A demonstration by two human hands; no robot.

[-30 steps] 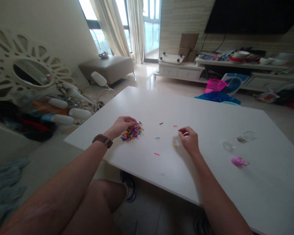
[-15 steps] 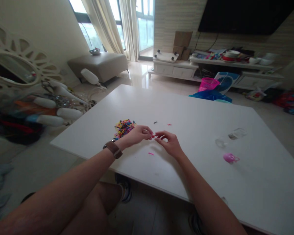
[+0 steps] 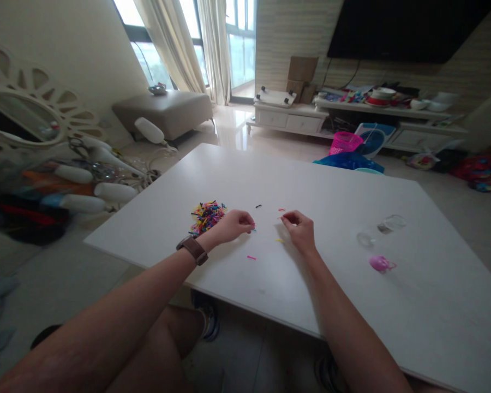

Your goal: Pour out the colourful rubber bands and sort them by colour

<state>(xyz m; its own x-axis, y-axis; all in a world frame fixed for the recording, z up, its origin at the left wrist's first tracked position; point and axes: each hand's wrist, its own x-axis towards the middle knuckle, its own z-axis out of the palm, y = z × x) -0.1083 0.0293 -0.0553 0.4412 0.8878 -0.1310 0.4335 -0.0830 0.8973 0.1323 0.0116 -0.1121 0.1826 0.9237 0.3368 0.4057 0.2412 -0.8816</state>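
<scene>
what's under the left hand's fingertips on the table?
A small blue band peeks out at the fingertips of the left hand, on the white table. Whether the curled fingers pinch anything more is hidden.

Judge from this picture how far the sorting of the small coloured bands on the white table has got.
Done: only a few loose bands lie apart from the heap on the white table. In hand: the left hand and right hand each have their fingers pinched, apparently on a tiny band, too small to confirm. Left: the mixed pile of bands looks nearly whole, and the clear jar lies on its side, apparently empty.
</scene>
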